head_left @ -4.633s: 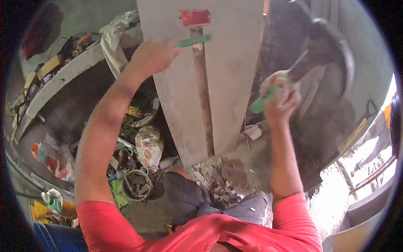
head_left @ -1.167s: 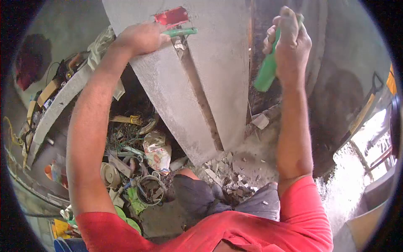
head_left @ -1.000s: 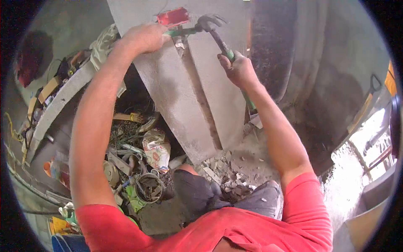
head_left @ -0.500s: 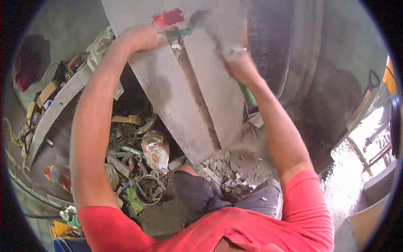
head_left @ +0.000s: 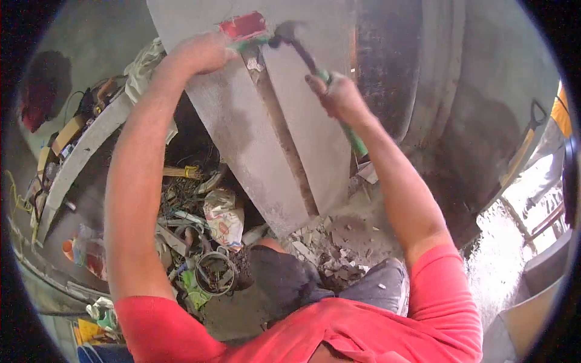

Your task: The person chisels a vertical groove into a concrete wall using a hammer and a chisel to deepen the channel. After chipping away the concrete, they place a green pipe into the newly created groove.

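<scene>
My left hand is closed around a green-handled tool, held against the grey wall panel just below a red box set in it. My right hand grips a hammer with a green and black handle. The hammer's head is at the right end of the green tool; whether they touch I cannot tell. A narrow groove runs down the panel from below the red box.
Broken rubble lies at the panel's foot near my knees. Left of it are a round container, a printed bag and mixed debris. A curved ledge with tools stands at left. A long-handled tool leans at right.
The hammer, blurred before, shows more clearly, with its head close to the green tool. My right hand has shifted slightly. My left hand has stayed nearly in place.
</scene>
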Tool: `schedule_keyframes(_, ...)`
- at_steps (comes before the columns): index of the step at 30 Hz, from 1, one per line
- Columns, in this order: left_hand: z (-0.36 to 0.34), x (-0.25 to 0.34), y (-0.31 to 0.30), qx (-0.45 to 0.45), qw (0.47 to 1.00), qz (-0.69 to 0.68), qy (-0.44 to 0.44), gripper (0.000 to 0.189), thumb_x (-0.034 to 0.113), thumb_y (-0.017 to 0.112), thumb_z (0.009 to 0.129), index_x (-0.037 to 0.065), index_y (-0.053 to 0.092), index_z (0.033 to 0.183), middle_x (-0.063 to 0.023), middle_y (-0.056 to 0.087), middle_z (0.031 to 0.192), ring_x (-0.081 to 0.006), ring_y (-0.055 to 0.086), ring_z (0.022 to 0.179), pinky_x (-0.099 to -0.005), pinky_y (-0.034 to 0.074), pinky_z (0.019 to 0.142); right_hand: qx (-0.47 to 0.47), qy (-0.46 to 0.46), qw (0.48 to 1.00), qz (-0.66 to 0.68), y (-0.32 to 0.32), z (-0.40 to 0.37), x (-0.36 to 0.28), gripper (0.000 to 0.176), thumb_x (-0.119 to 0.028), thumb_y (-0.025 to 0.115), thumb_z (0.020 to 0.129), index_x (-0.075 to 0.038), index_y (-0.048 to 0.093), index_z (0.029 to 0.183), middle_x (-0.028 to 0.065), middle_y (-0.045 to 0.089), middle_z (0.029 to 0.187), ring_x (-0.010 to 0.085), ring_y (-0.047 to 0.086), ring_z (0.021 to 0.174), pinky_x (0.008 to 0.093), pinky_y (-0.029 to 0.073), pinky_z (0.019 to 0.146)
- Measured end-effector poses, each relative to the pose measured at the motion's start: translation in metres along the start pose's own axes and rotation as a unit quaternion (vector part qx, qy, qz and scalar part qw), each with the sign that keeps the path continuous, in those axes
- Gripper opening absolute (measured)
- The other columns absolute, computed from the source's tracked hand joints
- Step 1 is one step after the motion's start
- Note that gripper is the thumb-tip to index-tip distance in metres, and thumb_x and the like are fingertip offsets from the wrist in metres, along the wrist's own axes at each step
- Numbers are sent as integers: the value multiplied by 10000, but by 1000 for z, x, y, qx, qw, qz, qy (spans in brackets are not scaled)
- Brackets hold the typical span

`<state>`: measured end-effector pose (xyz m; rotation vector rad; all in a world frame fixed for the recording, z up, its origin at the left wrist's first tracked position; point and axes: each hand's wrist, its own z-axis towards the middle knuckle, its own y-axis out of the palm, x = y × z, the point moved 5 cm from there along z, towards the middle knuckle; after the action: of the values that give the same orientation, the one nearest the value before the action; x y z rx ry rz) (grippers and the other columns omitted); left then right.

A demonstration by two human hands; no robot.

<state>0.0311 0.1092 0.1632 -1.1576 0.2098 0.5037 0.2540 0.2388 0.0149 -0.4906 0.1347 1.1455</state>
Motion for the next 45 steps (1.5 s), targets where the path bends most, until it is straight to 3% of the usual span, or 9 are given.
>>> schedule_keyframes(5,-8,-8,1,80,996,-14,24,405,399,563,953,55,662,1142,-191,670,1172,-374,645,1070,-495,512,892,-236,185,953,52,-8,-35,-8,551,-497,620,924,40,651,1040,255,670,885,363,659,834,445,517,781)
schedule_keyframes(16,-11,-4,7,58,997,1,45,475,446,505,974,83,614,1260,-209,653,1193,-401,616,1111,-511,471,973,173,162,887,397,-120,47,-56,374,-395,531,1008,-36,612,941,5,553,638,124,527,490,260,437,448)
schedule_keyframes(19,-12,0,5,12,999,15,27,470,432,530,965,82,606,1269,-212,650,1197,-396,616,1115,-511,476,970,-86,0,995,50,-20,38,-6,561,-537,563,949,9,635,839,109,627,699,208,639,623,363,528,597)
schedule_keyframes(21,-17,-1,4,32,999,19,28,438,400,540,966,54,615,1224,-210,665,1156,-389,625,1099,-500,487,947,-221,197,952,82,-23,15,-33,411,-416,603,943,-7,644,946,68,574,663,144,555,534,330,443,484)
schedule_keyframes(33,-33,5,9,86,994,55,42,368,341,559,959,44,623,1167,-190,687,1084,-357,656,1036,-494,519,875,158,160,910,349,-135,51,-86,361,-388,607,941,-31,653,933,24,583,675,97,531,496,285,430,460)
schedule_keyframes(37,-39,14,4,44,998,47,9,361,333,566,952,56,615,1179,-191,690,1067,-349,660,1028,-488,522,878,-58,-78,991,-96,-9,20,-19,388,-398,586,946,-11,609,925,20,558,681,115,531,551,303,443,478)
schedule_keyframes(40,-36,6,13,77,995,65,14,356,313,557,953,64,606,1202,-189,684,1108,-346,657,1044,-494,513,898,-100,195,968,125,-49,34,-18,498,-445,532,962,28,668,1038,236,690,911,351,689,896,465,522,806)
schedule_keyframes(41,-35,6,10,74,995,66,18,356,313,557,953,64,606,1202,-189,684,1108,-346,657,1044,-494,513,898,-49,144,978,145,-62,42,-9,407,-420,592,942,-15,602,906,26,556,689,123,532,559,303,444,484)
schedule_keyframes(45,-23,-1,16,41,998,29,26,349,285,552,950,67,604,1217,-179,672,1155,-354,652,1053,-495,504,916,49,156,958,234,-149,47,-80,373,-400,569,974,-45,577,861,5,539,646,108,536,546,297,439,474)
